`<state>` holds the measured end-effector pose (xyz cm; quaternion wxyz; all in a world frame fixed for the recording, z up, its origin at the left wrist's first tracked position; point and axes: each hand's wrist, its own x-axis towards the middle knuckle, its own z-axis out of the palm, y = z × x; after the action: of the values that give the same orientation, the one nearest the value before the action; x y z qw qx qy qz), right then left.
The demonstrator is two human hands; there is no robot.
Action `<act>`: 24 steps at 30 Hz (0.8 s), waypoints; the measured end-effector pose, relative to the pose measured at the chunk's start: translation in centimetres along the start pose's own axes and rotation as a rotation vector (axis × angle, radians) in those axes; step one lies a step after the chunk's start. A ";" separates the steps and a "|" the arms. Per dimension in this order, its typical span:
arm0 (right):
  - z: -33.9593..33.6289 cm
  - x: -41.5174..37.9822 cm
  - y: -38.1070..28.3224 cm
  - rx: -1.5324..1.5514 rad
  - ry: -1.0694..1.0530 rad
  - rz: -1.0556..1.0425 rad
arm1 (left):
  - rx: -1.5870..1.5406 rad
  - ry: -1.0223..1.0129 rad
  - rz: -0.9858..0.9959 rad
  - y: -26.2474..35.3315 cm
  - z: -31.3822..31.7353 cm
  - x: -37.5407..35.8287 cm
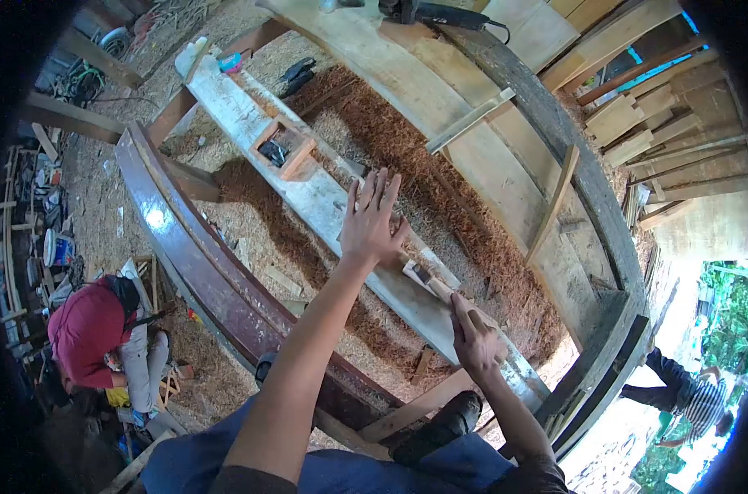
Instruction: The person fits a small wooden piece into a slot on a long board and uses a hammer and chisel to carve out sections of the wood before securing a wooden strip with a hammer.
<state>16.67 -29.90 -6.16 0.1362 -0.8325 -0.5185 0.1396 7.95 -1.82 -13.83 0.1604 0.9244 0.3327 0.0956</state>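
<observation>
A long pale plank (250,123) runs diagonally below me. My left hand (372,222) lies over its middle with fingers spread, holding nothing. To the right, my right hand (474,333) is closed round the handle of a brush-like tool (427,280), whose dark tip points toward my left hand. The tool rests over the plank; its exact type is hard to make out. Farther up the plank sits a small square wooden box (283,148) with dark items inside. A small teal and pink object (230,62) lies near the plank's far end.
A curved dark red beam (201,239) crosses at the left. Wide boards (505,181) and a curved grey timber (584,173) stand at the right, with a power tool (448,15) on top. One person (94,333) crouches at the left; another (695,395) is at the right.
</observation>
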 end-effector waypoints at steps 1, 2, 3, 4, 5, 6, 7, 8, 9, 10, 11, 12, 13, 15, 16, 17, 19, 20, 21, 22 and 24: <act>0.2 0.2 0.5 0.006 0.050 -0.022 | 0.001 0.003 0.006 -0.2 0.0 0.3; 0.4 0.2 0.8 0.007 0.052 -0.034 | -0.018 0.049 0.034 -0.5 0.5 0.2; -0.6 -0.3 -0.1 0.056 0.127 -0.021 | -0.020 0.038 0.025 -0.5 0.4 0.1; -1.1 -0.8 -0.7 0.105 0.200 -0.003 | -0.002 0.025 0.012 -0.5 0.3 0.3; -1.1 -1.2 -0.8 0.108 0.191 0.006 | 0.015 0.014 0.006 -0.3 0.2 0.4; -1.2 -1.2 -0.9 0.091 0.326 -0.095 | 0.026 0.003 -0.004 -0.2 0.1 0.4; -1.2 -1.0 -0.9 0.072 0.466 -0.200 | 0.028 0.004 -0.001 -0.3 0.2 0.5; 1.1 -1.9 0.2 0.080 0.551 -0.243 | 0.027 0.008 0.004 -0.4 0.2 0.6; 1.4 -1.6 0.3 0.077 0.554 -0.242 | 0.023 0.009 0.010 -0.4 0.2 0.4; 1.7 -1.0 0.5 0.061 0.254 -0.108 | 0.021 0.013 0.013 -0.2 0.3 0.2; 1.7 -0.5 0.6 0.044 -0.040 0.027 | 0.027 0.005 0.016 -0.2 0.3 0.0; 0.9 -0.4 0.4 0.004 -0.051 0.010 | 0.036 0.000 0.018 -0.4 0.2 0.4; 0.4 0.3 0.1 0.006 -0.045 -0.004 | 0.044 0.011 0.012 -0.7 0.0 1.0; -0.3 -0.3 -0.7 0.144 0.175 -0.026 | 0.021 -0.032 0.017 -0.4 0.0 0.3; 0.1 -0.8 -0.6 0.148 0.162 -0.023 | 0.033 -0.041 -0.003 -0.3 0.0 0.4; 0.8 -1.3 -0.3 0.140 0.271 -0.081 | 0.032 -0.048 -0.006 -0.3 0.1 0.1; 1.1 -1.0 -0.5 0.119 0.510 -0.204 | 0.045 -0.046 -0.003 -0.4 0.2 0.5; 0.6 -1.1 -0.6 0.076 0.078 0.000 | 0.043 -0.044 0.001 -0.4 0.2 0.3; 0.0 -0.8 -0.8 0.069 0.083 -0.003 | 0.039 -0.033 0.004 -0.4 0.1 0.3; -0.2 -0.4 -0.9 0.045 0.046 0.025 | 0.040 -0.020 0.012 -0.4 0.1 0.5; -0.7 0.4 -1.0 0.103 0.114 -0.026 | 0.046 -0.023 0.012 -0.5 0.0 0.8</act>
<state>16.25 -29.16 -5.14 0.2099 -0.8243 -0.5128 0.1168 8.26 -0.95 -13.93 0.1421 0.9309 0.3274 0.0782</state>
